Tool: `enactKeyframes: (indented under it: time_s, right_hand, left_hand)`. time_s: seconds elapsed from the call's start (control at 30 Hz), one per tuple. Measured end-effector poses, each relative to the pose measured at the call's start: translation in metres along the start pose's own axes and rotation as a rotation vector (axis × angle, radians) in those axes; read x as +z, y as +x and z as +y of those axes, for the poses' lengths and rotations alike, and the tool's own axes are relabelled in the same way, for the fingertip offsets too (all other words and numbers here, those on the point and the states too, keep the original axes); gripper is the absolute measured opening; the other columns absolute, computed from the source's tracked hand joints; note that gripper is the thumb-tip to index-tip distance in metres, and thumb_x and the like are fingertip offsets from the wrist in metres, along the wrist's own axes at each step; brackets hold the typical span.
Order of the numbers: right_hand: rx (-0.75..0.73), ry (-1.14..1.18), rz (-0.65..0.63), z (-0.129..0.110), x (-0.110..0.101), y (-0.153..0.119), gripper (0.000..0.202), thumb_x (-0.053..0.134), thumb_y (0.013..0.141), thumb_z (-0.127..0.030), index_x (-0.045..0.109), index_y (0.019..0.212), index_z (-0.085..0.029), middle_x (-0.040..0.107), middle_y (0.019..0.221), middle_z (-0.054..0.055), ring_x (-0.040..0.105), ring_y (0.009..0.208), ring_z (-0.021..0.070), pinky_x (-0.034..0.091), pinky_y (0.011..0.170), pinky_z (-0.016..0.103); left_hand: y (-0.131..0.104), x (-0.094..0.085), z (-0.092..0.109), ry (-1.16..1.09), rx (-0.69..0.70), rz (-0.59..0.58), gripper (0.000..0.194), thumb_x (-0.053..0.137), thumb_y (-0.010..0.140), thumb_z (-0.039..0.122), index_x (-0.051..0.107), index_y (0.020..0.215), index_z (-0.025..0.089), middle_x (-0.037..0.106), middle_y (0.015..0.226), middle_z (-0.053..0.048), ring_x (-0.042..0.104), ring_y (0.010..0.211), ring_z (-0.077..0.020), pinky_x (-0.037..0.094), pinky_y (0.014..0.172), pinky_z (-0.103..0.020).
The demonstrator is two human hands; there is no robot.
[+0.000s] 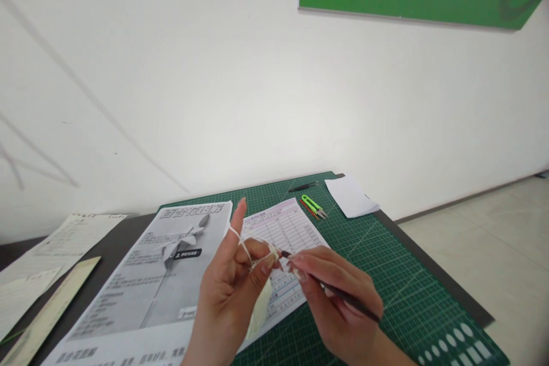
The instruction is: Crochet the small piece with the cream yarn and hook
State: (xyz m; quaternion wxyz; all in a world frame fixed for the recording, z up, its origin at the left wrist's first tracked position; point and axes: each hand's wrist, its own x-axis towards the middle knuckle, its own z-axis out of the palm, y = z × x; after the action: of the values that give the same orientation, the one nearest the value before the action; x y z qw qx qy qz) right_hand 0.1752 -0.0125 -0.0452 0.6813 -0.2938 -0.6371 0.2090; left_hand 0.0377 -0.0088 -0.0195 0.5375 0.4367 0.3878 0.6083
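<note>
My left hand (234, 286) pinches a small piece of cream crochet work (273, 253) between thumb and fingers. Its index finger points up, with a strand of cream yarn (241, 242) looped around it. In my right hand (338, 291) is a dark crochet hook (351, 301), held like a pen, its tip at the crochet work. The fingers partly hide the small piece, so its stitches cannot be made out. Below the left hand, a pale yellowish bundle (259, 311), perhaps yarn, lies over a printed chart sheet (295, 229).
A green cutting mat (412, 280) covers much of the dark table. Green thread snips (314, 206), black tweezers (303, 187) and folded white paper (351, 197) lie toward the back. At left are a large printed sheet (128, 297) and more papers (64, 246). A white wall (214, 97) rises behind.
</note>
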Motion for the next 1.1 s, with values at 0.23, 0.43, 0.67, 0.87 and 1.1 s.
enactKeyframes:
  time_s: [0.23, 0.43, 0.67, 0.87, 1.1]
  right_hand:
    - [-0.355, -0.146, -0.133, 0.011, 0.0, -0.003, 0.045, 0.056, 0.08, 0.002, 0.063, 0.121, -0.013, 0.072, 0.099, 0.017, 0.068, 0.087, 0.0239, 0.06, 0.07, 0.037]
    - [0.089, 0.342, 0.051, 0.006, 0.01, 0.0, 0.025, 0.065, 0.081, -0.006, 0.075, 0.095, -0.024, 0.072, 0.085, 0.005, 0.067, 0.07, 0.0166, 0.056, 0.061, 0.029]
    - [0.336, 0.657, 0.054, 0.012, 0.013, -0.001, 0.015, 0.071, 0.079, -0.015, 0.077, 0.089, -0.025, 0.072, 0.084, 0.002, 0.067, 0.068, 0.0138, 0.055, 0.059, 0.025]
    - [0.223, 0.366, 0.095, 0.008, 0.008, -0.001, 0.024, 0.064, 0.081, -0.006, 0.074, 0.095, -0.023, 0.074, 0.084, 0.004, 0.068, 0.072, 0.0158, 0.056, 0.063, 0.027]
    - [-0.386, -0.155, -0.111, 0.008, 0.001, -0.003, 0.046, 0.056, 0.077, 0.006, 0.064, 0.119, -0.008, 0.069, 0.101, 0.018, 0.067, 0.089, 0.0242, 0.059, 0.07, 0.036]
  left_hand:
    - [-0.004, 0.001, -0.002, 0.001, 0.017, 0.059, 0.08, 0.07, 0.078, 0.017, 0.032, 0.145, 0.037, 0.066, 0.074, 0.005, 0.06, 0.076, -0.0136, 0.045, 0.082, -0.026]
    - [-0.001, -0.007, 0.013, -0.378, -0.222, -0.167, 0.067, 0.071, 0.077, 0.011, 0.05, 0.134, 0.039, 0.064, 0.068, 0.003, 0.058, 0.063, -0.01, 0.044, 0.067, -0.02]
    - [-0.005, -0.006, 0.014, -0.302, -0.094, -0.209, 0.072, 0.07, 0.079, 0.014, 0.04, 0.139, 0.043, 0.065, 0.071, 0.002, 0.061, 0.068, -0.0133, 0.048, 0.07, -0.025]
    - [-0.006, 0.003, 0.003, -0.134, 0.034, -0.051, 0.073, 0.069, 0.081, 0.013, 0.038, 0.141, 0.043, 0.068, 0.071, 0.003, 0.061, 0.07, -0.0108, 0.049, 0.074, -0.021]
    - [-0.005, 0.001, 0.005, -0.307, -0.134, -0.029, 0.075, 0.069, 0.078, 0.008, 0.04, 0.139, 0.042, 0.065, 0.07, 0.003, 0.057, 0.069, -0.0092, 0.047, 0.071, -0.018]
